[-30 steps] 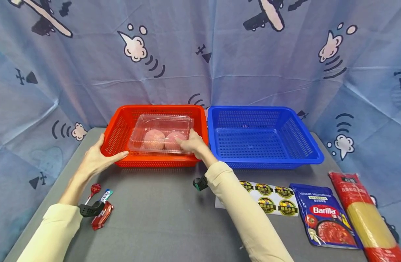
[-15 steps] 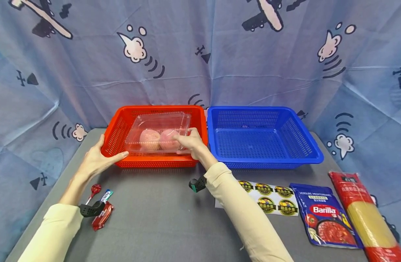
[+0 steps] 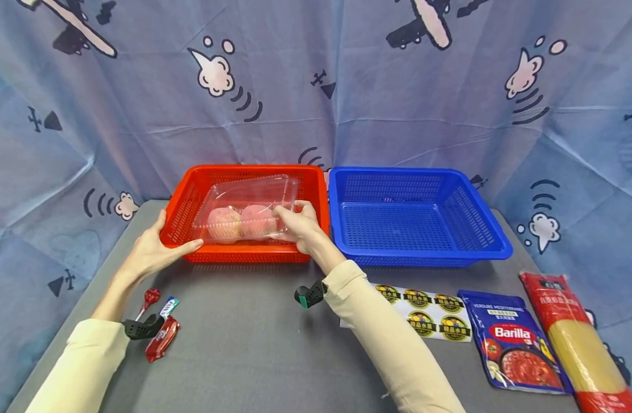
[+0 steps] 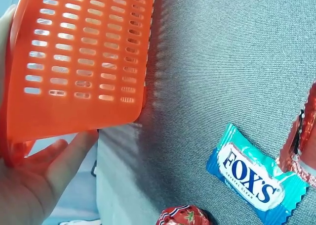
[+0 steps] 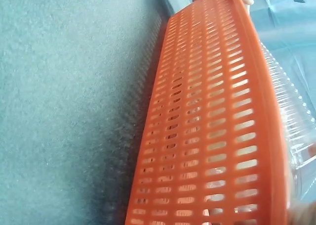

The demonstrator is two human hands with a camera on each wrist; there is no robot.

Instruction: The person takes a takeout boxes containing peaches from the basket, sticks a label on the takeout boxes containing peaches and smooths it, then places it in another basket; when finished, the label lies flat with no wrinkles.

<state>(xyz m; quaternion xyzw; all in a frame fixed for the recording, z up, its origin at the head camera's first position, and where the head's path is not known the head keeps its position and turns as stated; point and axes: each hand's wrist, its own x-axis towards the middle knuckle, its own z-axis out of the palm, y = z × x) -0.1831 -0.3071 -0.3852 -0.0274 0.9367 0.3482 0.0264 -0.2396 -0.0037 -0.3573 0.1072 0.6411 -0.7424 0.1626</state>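
A rectangular red perforated plastic basket (image 3: pixel 254 256) is gripped at its left front corner by the left hand (image 3: pixel 149 252), with the thumb laid against the front rim. Inside, a clear rectangular plastic container (image 3: pixel 254 193) enclosing two round pink fruits (image 3: pixel 224 223) is pinched near its right front corner by the right hand (image 3: pixel 301 228); its front edge is held close to the basket's front rim, and room is left behind and to its right. A rectangular blue perforated plastic basket (image 3: pixel 424 253) is placed just beside. Grey counter (image 3: pixel 233 321) is seen between the forearms.
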